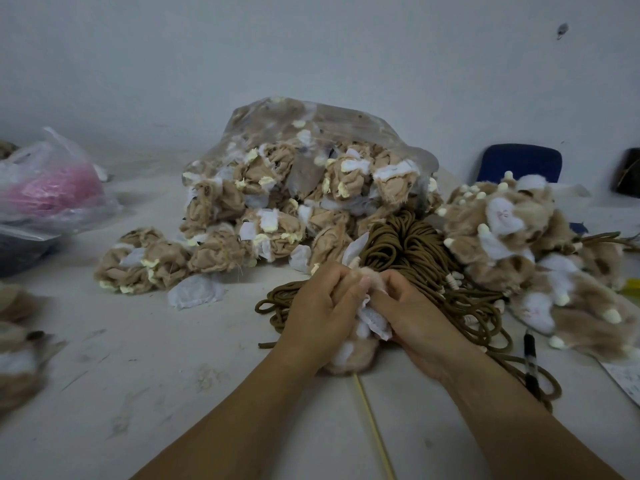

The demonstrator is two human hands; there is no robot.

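A large clear plastic bag (pixel 363 121) lies on its side on the table (pixel 156 375), its mouth towards the person. It is packed with tan plush skins (pixel 263 174), crumpled, with white and pale yellow patches showing. More of the same skins (pixel 145 261) have spilled out in front of it onto the table. At the far left, a thin plastic bag (pixel 52 157) holds something pink (pixel 59 192); what it is cannot be told.

The plush skin in work (pixel 351 360) is at the centre, close to the person, just in front of a bundle of brown cord (pixel 405 244). Its long axis runs nearly straight away from the person. The furry tan end rests on the table nearest the person, and the far end rises between the fingertips. White lining shows in the gap between the palms.

Both forearms reach forward and converge. The left hand (pixel 318 313) and the right hand (pixel 412 317) sit knuckles up, side by side, thumbs almost meeting. The fingers of both are curled and clamped on the skin, pinching its upper end.

A yellow stick (pixel 374 427) runs from under the skin back towards the person. To the right lies a heap of furry plush toys (pixel 519 244), with a pen (pixel 530 358) beside it.
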